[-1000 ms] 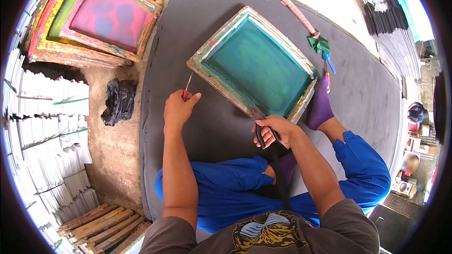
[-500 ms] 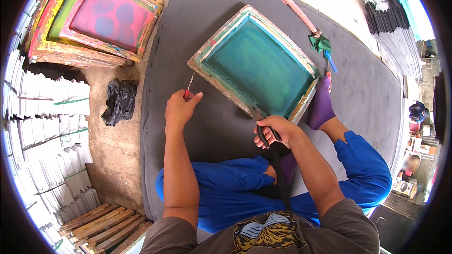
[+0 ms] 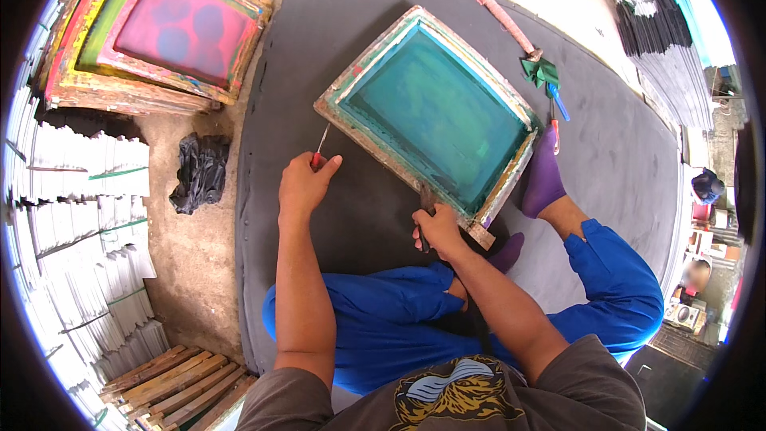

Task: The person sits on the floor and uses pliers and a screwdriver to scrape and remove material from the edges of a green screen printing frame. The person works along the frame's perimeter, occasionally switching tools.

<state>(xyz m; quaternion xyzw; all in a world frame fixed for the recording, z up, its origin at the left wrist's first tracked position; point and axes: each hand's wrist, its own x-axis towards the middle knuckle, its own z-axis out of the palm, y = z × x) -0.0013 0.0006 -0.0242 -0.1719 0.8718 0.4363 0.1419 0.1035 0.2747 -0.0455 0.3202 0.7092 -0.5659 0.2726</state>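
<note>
A wooden screen-printing frame [image 3: 369,144] with teal mesh lies at a slant on the dark mat. My left hand [image 3: 306,182] is closed around the red handle of a thin screwdriver [image 3: 323,138], whose metal shaft points up at the frame's left corner. My right hand [image 3: 440,229] grips pliers [image 3: 428,193] with dark handles. Their jaws are at the frame's near edge, close to its near corner; whether they bite on anything is too small to tell.
Right of the frame lie a pink-handled tool [image 3: 507,22], a green scrap [image 3: 541,71] and a blue-handled tool [image 3: 562,103], near my purple-socked foot [image 3: 544,175]. Stacked printing screens [image 3: 182,28], a black plastic bag [image 3: 199,172] and white bundles [image 3: 88,227] stand left of the mat.
My right hand has moved left along the frame's near edge with the pliers, and its grip has turned, baring the frame's near corner. My left hand stays almost still.
</note>
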